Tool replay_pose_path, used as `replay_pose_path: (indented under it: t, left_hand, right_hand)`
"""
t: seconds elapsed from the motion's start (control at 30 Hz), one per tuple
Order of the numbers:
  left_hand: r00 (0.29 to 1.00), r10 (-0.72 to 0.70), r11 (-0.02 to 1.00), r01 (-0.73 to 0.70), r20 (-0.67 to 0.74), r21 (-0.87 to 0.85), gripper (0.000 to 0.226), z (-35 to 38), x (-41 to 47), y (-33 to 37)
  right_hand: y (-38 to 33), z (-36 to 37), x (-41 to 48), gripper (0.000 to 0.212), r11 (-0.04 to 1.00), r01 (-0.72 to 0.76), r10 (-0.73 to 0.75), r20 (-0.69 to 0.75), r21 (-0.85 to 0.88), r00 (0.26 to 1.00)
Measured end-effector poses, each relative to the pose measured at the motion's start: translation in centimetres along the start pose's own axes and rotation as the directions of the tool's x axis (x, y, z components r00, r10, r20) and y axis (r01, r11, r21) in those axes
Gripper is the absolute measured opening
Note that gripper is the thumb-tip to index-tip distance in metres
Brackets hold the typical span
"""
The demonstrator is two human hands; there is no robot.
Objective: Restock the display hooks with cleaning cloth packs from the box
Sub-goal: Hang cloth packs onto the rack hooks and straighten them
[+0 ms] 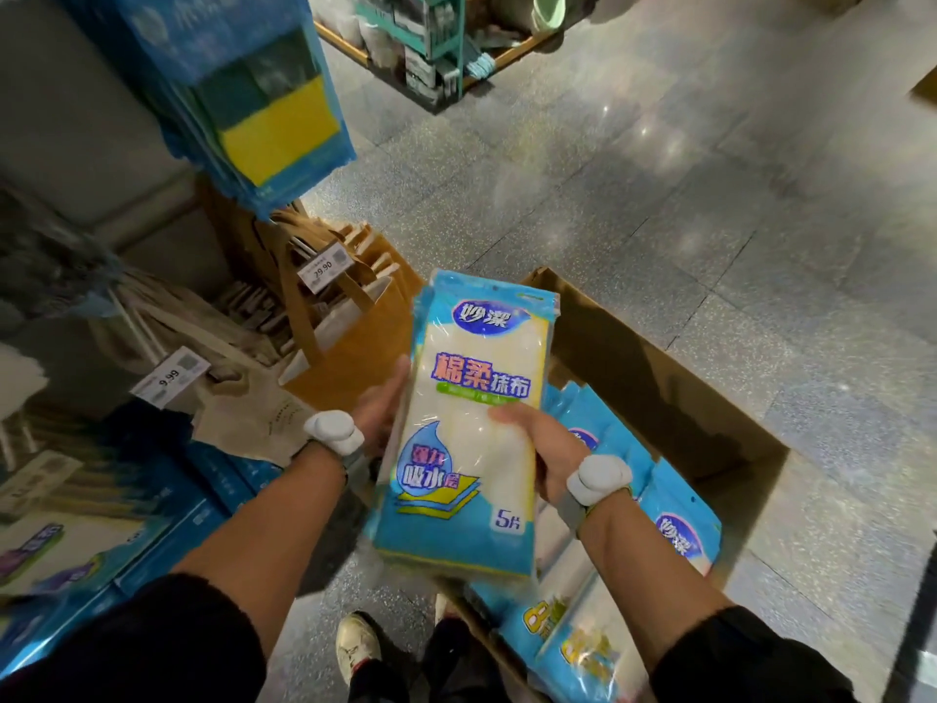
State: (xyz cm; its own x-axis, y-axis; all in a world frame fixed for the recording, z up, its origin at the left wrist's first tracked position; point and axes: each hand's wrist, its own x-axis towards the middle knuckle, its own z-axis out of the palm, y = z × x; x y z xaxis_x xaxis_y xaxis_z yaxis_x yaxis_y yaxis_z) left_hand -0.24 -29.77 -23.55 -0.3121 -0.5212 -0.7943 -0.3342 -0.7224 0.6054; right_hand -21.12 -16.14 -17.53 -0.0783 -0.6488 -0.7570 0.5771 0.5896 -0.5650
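Two dark sleeves enter at the bottom edge, at 7 and 5 o'clock. The forearms are bare, and each wrist carries a white strapped device.

At 8 o'clock, blue boxed goods lie stacked. Above them, at 9 o'clock, a price tag reads 9.99; a second tag reads 29.90. At 11 o'clock, blue sponge packs hang in a row, with yellow and green showing through. Brown paper bags stand below them, just left of centre. One pale shoe shows at 6 o'clock.

The left hand holds the left edge of a stack of cleaning cloth packs, its fingers hidden behind it. The stack is at centre, upright, header toward 12 o'clock, raised above the box. The right hand grips the stack's right edge, thumb pressed on the front face.

At 4 o'clock the open cardboard box rests on the floor, with loose packs of the same kind lying inside.
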Motion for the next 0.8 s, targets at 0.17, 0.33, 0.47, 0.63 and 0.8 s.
replay_pose_path:
  t: [0.17, 0.33, 0.47, 0.63, 0.8]
  left_hand:
    - [0.969, 0.237, 0.966, -0.242, -0.064, -0.086, 0.082, -1.8, -3.0, 2.2]
    - [0.963, 0.263, 0.93, -0.27, -0.062, -0.247, 0.077, -3.4, -6.8, 2.2]
    - [0.956, 0.292, 0.903, -0.272, 0.01, -0.334, 0.084, -5.7, -9.4, 1.1]
    - [0.963, 0.268, 0.887, -0.256, -0.021, -0.384, 0.086, -10.9, -12.2, -1.7]
    - [0.938, 0.315, 0.825, -0.347, -0.146, -0.446, 0.076, -15.1, -15.7, -5.1]
  right_hand:
    - [-0.4, 2.8, -0.8, 0.056, 0.995, 0.089, -0.086, 0.075, -0.039, 0.993]
    - [0.0, 7.3, -1.0, 0.059, 0.972, 0.232, -0.234, -0.035, -0.042, 0.972]
    - [0.7, 10.9, -1.2, 0.038, 0.97, 0.198, -0.203, -0.02, -0.143, 0.979]
    - [2.3, 15.0, -2.2, 0.022, 0.96, 0.18, -0.175, 0.044, -0.213, 0.984]
    - [5.2, 19.5, -3.9, 0.044, 0.966, 0.185, -0.151, 0.186, -0.182, 0.971]
